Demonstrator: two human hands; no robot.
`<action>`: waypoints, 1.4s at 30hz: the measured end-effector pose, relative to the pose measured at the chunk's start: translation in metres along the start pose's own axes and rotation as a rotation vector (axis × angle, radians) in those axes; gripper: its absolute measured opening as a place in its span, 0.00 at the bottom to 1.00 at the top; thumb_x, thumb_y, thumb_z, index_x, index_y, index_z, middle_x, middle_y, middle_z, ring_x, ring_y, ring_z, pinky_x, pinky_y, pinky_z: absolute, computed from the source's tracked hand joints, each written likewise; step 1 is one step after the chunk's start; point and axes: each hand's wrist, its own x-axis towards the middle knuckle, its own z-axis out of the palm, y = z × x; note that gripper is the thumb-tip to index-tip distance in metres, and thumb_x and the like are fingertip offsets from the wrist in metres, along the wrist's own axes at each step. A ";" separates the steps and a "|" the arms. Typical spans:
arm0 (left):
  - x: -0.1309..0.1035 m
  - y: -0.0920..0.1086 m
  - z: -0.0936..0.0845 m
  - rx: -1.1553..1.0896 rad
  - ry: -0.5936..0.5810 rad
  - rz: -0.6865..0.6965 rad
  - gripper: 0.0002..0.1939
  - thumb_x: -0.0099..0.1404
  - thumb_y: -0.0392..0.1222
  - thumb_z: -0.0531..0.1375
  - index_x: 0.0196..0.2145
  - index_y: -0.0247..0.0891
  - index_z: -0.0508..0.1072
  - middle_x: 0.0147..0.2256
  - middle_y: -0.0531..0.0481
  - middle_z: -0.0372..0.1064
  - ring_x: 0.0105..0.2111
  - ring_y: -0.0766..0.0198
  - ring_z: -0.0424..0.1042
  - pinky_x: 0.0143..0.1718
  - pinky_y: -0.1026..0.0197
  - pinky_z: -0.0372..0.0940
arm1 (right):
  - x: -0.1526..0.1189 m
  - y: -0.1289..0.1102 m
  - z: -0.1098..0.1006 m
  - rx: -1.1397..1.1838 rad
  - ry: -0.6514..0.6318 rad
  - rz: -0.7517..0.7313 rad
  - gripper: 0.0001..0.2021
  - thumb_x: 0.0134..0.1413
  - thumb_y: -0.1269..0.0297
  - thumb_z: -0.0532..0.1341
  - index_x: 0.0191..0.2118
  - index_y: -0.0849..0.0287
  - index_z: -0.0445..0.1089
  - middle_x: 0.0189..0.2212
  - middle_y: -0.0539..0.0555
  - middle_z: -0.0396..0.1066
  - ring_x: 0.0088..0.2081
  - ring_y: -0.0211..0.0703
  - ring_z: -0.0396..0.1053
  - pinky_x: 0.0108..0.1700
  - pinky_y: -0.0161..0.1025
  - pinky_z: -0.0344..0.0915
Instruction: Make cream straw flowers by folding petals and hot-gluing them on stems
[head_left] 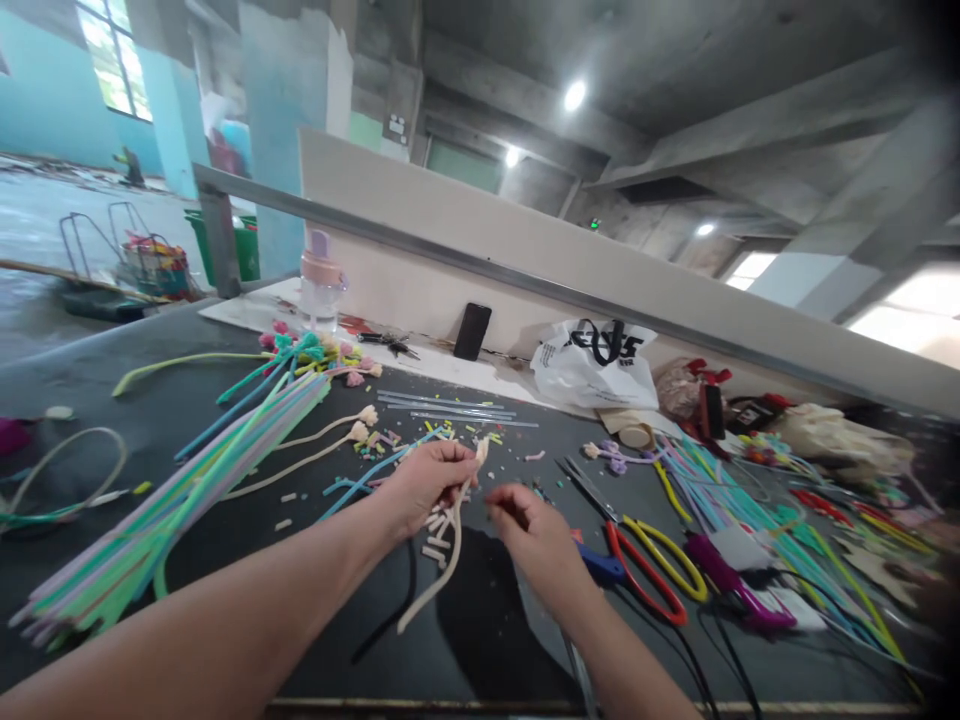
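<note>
My left hand [431, 485] is pinched around a cream fuzzy-stem flower [440, 580]. Its pale head pokes up at the fingertips, and the long stem bends down toward the table's near side. Just to the right, my right hand [536, 540] has its fingers curled together, a small gap from the flower; anything between them is too small to make out. Short cut cream pieces [436, 545] lie below my left hand. Two finished-looking cream flowers [360, 430] rest farther left. Scissors [645, 560] with red and yellow handles lie right of my right hand, beside a blue-handled tool [600, 562].
A bundle of pastel fuzzy stems [202, 480] covers the left side; another bundle [720, 490] lies right. Clear sticks [450, 405] lie ahead. A bottle [321, 285], phone [472, 331] and white bag [592, 365] stand along the partition. A purple glue gun [731, 580] trails cables.
</note>
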 end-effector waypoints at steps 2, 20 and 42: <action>0.006 0.006 -0.010 -0.026 0.044 0.052 0.15 0.49 0.48 0.63 0.22 0.33 0.66 0.15 0.59 0.57 0.12 0.78 0.51 0.13 0.72 0.44 | -0.001 -0.006 0.011 -0.068 -0.095 -0.035 0.07 0.46 0.70 0.54 0.30 0.59 0.69 0.24 0.50 0.70 0.28 0.40 0.66 0.31 0.34 0.60; 0.015 0.011 -0.026 -0.081 0.032 0.122 0.16 0.46 0.49 0.64 0.21 0.34 0.66 0.17 0.57 0.61 0.12 0.78 0.51 0.12 0.71 0.43 | -0.002 -0.011 0.035 -0.393 -0.260 -0.104 0.08 0.47 0.77 0.53 0.28 0.59 0.66 0.26 0.51 0.69 0.30 0.40 0.66 0.32 0.32 0.58; 0.010 0.000 -0.013 0.062 0.009 0.003 0.15 0.51 0.48 0.63 0.22 0.34 0.65 0.17 0.59 0.56 0.13 0.78 0.51 0.13 0.73 0.44 | -0.002 0.079 -0.078 -0.681 -0.234 0.089 0.32 0.36 0.77 0.50 0.54 0.60 0.60 0.55 0.59 0.59 0.56 0.51 0.55 0.54 0.51 0.51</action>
